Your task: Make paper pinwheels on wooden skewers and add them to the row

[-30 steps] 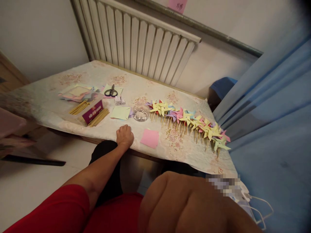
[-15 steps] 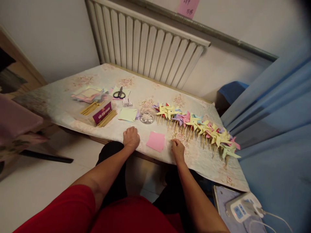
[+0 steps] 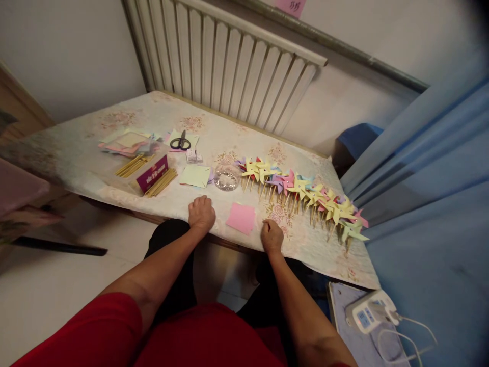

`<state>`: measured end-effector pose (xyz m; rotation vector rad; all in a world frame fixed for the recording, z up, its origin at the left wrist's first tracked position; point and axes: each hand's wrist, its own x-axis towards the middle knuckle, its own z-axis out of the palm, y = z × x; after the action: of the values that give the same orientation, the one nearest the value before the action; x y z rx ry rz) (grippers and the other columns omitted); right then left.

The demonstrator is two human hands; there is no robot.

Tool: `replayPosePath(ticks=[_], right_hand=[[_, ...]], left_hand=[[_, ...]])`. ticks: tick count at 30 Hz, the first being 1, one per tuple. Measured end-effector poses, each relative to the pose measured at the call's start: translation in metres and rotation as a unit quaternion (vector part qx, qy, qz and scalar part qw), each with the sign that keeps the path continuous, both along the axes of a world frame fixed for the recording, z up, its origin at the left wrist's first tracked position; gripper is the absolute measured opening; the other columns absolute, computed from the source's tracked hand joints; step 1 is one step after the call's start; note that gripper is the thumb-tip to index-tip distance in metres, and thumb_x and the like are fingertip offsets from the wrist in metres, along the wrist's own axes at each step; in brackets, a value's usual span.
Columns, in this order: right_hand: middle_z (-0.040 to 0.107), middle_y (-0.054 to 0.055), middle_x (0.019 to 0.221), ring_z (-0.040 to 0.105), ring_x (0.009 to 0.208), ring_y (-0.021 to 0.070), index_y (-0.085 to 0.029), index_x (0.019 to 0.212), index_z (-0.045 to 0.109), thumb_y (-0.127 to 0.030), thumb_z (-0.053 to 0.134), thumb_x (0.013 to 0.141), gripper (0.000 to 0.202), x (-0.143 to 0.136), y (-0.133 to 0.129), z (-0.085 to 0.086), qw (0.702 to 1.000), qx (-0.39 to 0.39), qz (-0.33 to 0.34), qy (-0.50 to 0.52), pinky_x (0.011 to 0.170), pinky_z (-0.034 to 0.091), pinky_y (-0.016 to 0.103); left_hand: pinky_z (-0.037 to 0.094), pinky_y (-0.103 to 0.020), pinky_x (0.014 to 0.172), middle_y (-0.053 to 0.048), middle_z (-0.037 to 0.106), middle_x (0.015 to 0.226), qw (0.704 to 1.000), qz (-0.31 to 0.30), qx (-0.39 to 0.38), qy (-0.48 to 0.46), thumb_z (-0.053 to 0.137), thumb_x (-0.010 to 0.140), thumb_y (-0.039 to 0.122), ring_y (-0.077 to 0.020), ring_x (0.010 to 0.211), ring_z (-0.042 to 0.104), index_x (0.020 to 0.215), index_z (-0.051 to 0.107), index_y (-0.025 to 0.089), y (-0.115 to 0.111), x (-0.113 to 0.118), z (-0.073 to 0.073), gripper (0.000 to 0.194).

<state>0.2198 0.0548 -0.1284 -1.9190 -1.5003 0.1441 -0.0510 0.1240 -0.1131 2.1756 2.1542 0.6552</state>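
Note:
My left hand (image 3: 201,213) rests as a loose fist on the near edge of the table (image 3: 114,191), holding nothing. My right hand (image 3: 271,236) also sits curled on the near edge, empty. Between them lies a pink paper square (image 3: 241,218), touching neither hand. A row of paper pinwheels (image 3: 305,196) on wooden sticks runs from the table's middle toward the right corner. A clear round dish (image 3: 226,177) of small beads stands just beyond the pink square.
A pale green paper square (image 3: 195,176), wooden sticks with a purple label (image 3: 153,176), a stack of coloured papers (image 3: 128,143), scissors (image 3: 181,142) and small boxes (image 3: 191,156) lie further left. A radiator (image 3: 229,61) stands behind. Blue curtain (image 3: 428,193) at right; a white device (image 3: 369,313) at lower right.
My right hand came away from close in front of the camera and settled on the table edge right of the pink square. My left hand stayed put.

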Motion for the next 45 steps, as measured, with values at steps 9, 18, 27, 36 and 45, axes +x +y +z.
replayPosePath(ticks=[9,18,27,36,45], right_hand=[[0.068,0.002,0.073,0.059,0.074,0.0188,-0.019,0.079,0.069,-0.032,0.045,0.077,0.028,-0.001,0.023,0.02,0.99,-0.029,-0.009,0.14,0.073,0.045,0.028],[0.062,-0.001,0.073,0.053,0.068,0.0165,-0.018,0.09,0.072,-0.033,0.058,0.069,0.029,-0.012,0.043,0.016,0.986,-0.041,0.048,0.157,0.069,0.043,0.027],[0.06,-0.003,0.074,0.055,0.07,0.0166,-0.023,0.095,0.073,-0.033,0.066,0.07,0.028,-0.018,0.054,0.021,0.988,-0.116,0.053,0.086,0.067,0.041,0.027],[0.062,-0.001,0.082,0.056,0.074,0.0161,-0.024,0.097,0.072,-0.03,0.071,0.071,0.027,-0.024,0.054,0.032,0.984,-0.171,0.038,0.042,0.069,0.041,0.028],[0.062,-0.001,0.081,0.055,0.072,0.0158,-0.025,0.094,0.071,-0.027,0.072,0.068,0.026,-0.027,0.058,0.034,0.98,-0.196,0.029,0.034,0.068,0.041,0.028]], left_hand=[[0.035,-0.047,0.098,-0.015,0.056,0.137,1.0,-0.001,-0.019,-0.019,0.042,0.088,0.02,-0.0319,0.122,0.047,0.112,0.063,0.017,0.0,0.001,0.005,0.032],[0.035,-0.046,0.097,-0.013,0.056,0.138,1.0,0.005,-0.017,-0.009,0.042,0.089,0.021,-0.0313,0.122,0.047,0.112,0.064,0.017,0.002,0.001,0.002,0.032],[0.034,-0.047,0.097,-0.013,0.056,0.138,1.0,0.006,-0.012,-0.006,0.042,0.088,0.021,-0.0316,0.122,0.047,0.111,0.063,0.017,0.001,0.001,0.0,0.031],[0.034,-0.046,0.096,-0.013,0.056,0.138,1.0,0.005,-0.016,-0.007,0.042,0.088,0.021,-0.0318,0.121,0.047,0.111,0.063,0.017,0.002,0.001,0.0,0.031],[0.035,-0.047,0.097,-0.013,0.056,0.137,1.0,0.003,-0.017,0.0,0.042,0.089,0.021,-0.0318,0.121,0.047,0.111,0.063,0.017,0.001,0.001,0.002,0.031]])
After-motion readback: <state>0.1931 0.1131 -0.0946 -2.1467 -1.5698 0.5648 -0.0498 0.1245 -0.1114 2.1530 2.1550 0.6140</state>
